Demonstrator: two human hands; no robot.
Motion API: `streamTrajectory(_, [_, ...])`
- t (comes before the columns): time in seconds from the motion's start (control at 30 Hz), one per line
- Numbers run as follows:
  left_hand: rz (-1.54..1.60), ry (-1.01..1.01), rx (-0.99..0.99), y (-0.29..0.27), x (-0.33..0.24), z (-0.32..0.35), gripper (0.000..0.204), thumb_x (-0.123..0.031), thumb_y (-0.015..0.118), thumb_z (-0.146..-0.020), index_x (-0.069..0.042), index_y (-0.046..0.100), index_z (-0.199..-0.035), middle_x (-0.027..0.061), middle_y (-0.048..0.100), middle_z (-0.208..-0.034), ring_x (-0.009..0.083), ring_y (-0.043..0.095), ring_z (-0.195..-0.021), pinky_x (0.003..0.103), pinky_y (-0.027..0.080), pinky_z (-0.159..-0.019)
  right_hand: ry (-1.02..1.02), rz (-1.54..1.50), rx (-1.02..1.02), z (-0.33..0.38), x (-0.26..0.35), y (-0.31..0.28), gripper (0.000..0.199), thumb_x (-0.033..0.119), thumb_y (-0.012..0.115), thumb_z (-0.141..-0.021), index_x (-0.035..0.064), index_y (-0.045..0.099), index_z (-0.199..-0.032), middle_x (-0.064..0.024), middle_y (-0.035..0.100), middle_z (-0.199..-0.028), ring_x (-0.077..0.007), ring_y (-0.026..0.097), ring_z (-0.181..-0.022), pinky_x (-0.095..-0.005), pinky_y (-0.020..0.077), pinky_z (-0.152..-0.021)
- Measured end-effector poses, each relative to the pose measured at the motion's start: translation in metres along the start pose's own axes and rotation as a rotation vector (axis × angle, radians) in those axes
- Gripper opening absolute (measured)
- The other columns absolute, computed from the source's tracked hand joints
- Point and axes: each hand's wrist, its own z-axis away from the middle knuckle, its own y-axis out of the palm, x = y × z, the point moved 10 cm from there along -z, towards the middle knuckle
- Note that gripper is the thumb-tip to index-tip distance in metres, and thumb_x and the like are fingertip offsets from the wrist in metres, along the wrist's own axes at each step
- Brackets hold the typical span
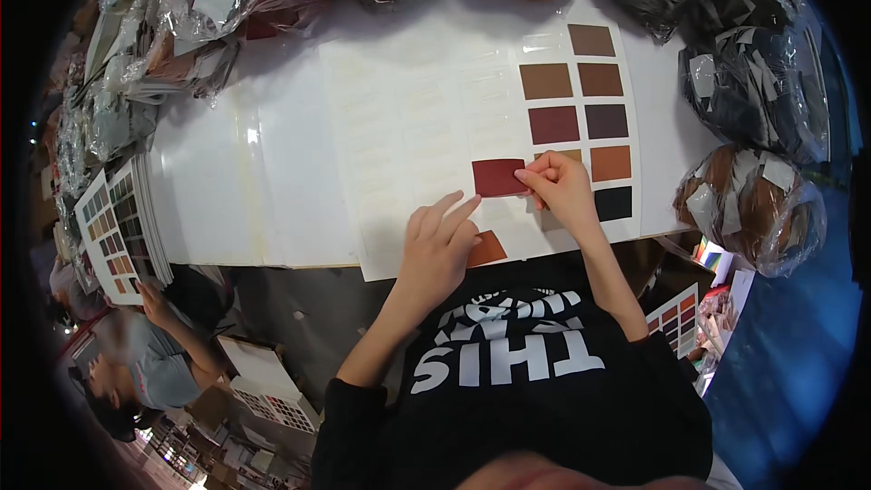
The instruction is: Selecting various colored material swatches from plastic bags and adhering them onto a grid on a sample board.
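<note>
A dark red rectangular swatch (498, 178) lies on a large white sample sheet (408, 209), its right edge pinched between the thumb and fingers of my right hand (561, 189). My left hand (437, 243) rests on the sheet with its fingers stretched out and apart. One fingertip of it is close to the swatch's lower left corner; whether they touch I cannot tell. An orange-brown swatch (486, 249) shows beside the left thumb, partly hidden. Two columns of brown, maroon, orange and black swatches (553, 125) fill the sheet's right side. My right hand covers some of them.
Clear plastic bags of swatches (751, 91) line the table's far and right sides, with more bags (195, 14) at the far left. A stack of finished-looking swatch sheets (122, 231) stands at the left edge. Another person (172, 358) is beside it, one hand near the stack.
</note>
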Motion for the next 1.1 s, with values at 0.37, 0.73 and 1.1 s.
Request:
streamTrajectory(0.37, [-0.031,-0.012,0.037,0.018,0.013,-0.012,0.009,-0.007,0.061,-0.083,-0.002,0.053,-0.083,0.0078,0.050,-0.137,0.0265,0.042,-0.128,0.043,0.034,-0.100,0.080,0.034,-0.005,0.001,-0.005,-0.002,0.014,0.010,0.069,-0.085,-0.0016,0.061,-0.081,-0.0037,0.062,-0.060,-0.0039,0.049,-0.045,-0.0184,0.0369,-0.043])
streamTrajectory(0.73, [-0.107,-0.009,0.087,0.025,0.017,-0.017,0.014,-0.016,0.060,-0.087,-0.006,0.053,-0.082,0.0083,0.050,-0.137,0.0236,0.042,-0.129,0.043,0.032,-0.102,0.114,0.059,-0.029,-0.002,-0.002,-0.003,0.015,0.009,0.069,-0.085,-0.0005,0.059,-0.079,-0.0027,0.061,-0.058,-0.0038,0.049,-0.044,-0.0182,0.0381,-0.044])
streamTrajectory(1.1, [-0.109,-0.023,0.092,0.031,0.015,-0.010,0.012,-0.014,0.061,-0.087,-0.006,0.052,-0.082,0.0085,0.050,-0.137,0.0235,0.042,-0.128,0.043,0.034,-0.101,-0.301,0.692,-0.217,0.017,0.036,-0.003,0.014,0.013,0.070,-0.083,0.0071,0.062,-0.094,-0.0056,0.059,-0.061,-0.0158,0.054,-0.044,-0.0245,0.0416,-0.043])
